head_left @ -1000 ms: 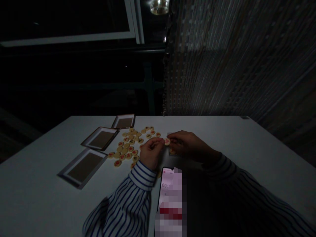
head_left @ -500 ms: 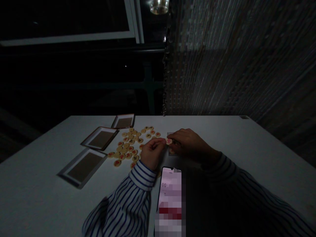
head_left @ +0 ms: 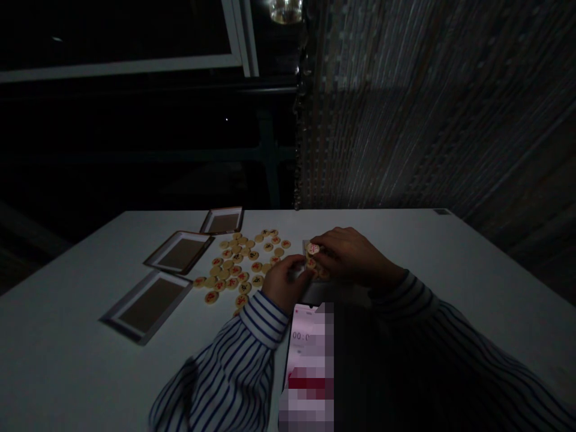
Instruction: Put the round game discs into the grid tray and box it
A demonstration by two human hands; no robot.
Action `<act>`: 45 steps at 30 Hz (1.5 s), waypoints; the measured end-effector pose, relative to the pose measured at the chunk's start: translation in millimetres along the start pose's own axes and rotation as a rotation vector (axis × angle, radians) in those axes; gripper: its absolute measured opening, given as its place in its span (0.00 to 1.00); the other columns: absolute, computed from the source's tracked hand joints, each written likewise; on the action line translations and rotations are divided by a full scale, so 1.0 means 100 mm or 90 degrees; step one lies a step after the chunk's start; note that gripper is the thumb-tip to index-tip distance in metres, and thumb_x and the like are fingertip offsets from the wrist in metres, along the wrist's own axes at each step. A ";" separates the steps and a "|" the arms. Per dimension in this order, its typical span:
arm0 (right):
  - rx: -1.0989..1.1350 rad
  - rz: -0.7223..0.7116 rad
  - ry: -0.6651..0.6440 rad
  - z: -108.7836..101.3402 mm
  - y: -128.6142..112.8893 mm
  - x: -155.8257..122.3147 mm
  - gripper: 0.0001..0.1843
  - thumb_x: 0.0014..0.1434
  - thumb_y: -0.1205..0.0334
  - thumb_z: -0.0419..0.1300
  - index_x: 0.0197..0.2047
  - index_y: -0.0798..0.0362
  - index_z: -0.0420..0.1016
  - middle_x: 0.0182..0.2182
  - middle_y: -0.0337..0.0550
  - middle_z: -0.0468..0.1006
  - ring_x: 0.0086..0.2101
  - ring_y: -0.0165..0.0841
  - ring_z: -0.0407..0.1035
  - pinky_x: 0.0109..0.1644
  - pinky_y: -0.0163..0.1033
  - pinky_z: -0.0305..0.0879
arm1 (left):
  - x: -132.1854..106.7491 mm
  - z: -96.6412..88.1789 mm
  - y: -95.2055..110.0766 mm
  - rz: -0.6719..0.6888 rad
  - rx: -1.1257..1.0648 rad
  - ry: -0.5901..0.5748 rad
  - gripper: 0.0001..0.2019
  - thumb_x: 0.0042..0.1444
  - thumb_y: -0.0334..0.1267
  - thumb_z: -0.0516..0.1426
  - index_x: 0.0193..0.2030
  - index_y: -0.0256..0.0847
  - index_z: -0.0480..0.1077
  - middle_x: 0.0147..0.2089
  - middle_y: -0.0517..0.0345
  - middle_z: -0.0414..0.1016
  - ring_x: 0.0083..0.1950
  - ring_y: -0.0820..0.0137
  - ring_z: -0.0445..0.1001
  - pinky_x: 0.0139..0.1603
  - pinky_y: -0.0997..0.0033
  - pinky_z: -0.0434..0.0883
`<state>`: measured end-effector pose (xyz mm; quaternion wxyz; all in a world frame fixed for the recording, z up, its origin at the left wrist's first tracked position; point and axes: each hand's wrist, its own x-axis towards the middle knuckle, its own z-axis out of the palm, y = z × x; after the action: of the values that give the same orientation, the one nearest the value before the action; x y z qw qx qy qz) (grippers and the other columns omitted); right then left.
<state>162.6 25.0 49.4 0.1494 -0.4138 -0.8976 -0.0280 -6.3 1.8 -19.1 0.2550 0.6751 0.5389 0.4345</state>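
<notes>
Head view: white table (head_left: 382,234), strand curtain (head_left: 382,120) behind; right fingers (head_left: 326,241) pinch disc (head_left: 312,248), left fingers (head_left: 293,261) parted.

Held disc (head_left: 314,248): round, pale yellowish, red character on the visible face, pinched in the right hand's fingers (head_left: 326,241) at the small grey-edged box (head_left: 305,251); contact with the contents unclear. Box is open, partly hidden, with similar discs (head_left: 311,263) inside. Loose discs (head_left: 235,270) lie scattered to its left, some bearing red or black characters, others plain-faced.
</notes>
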 end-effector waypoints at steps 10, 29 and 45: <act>-0.049 0.035 -0.053 -0.12 0.18 -0.05 0.18 0.59 0.57 0.49 0.49 0.55 0.70 0.41 0.48 0.76 0.42 0.38 0.67 0.46 0.41 0.57 | 0.01 0.02 -0.05 0.075 0.264 -0.141 0.22 0.49 0.40 0.58 0.52 0.40 0.66 0.48 0.48 0.73 0.49 0.58 0.70 0.51 0.58 0.65; -0.056 0.132 -0.179 -0.11 0.45 -0.18 0.18 0.57 0.54 0.50 0.45 0.52 0.74 0.36 0.49 0.78 0.37 0.39 0.71 0.36 0.40 0.61 | -0.01 0.07 -0.07 0.047 0.354 -0.139 0.18 0.51 0.40 0.57 0.50 0.42 0.68 0.40 0.48 0.76 0.44 0.59 0.73 0.46 0.60 0.66; -0.057 0.112 -0.211 -0.01 0.55 -0.19 0.16 0.54 0.58 0.53 0.42 0.54 0.75 0.37 0.49 0.77 0.38 0.38 0.70 0.37 0.38 0.61 | 0.00 0.09 -0.12 0.043 0.329 -0.128 0.17 0.51 0.39 0.56 0.48 0.41 0.69 0.40 0.47 0.76 0.44 0.60 0.73 0.46 0.61 0.66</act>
<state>216.1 46.8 40.5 -0.0174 -0.4957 -0.8682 0.0136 -4.5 6.3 -33.3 0.1120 0.7752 0.5810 0.2213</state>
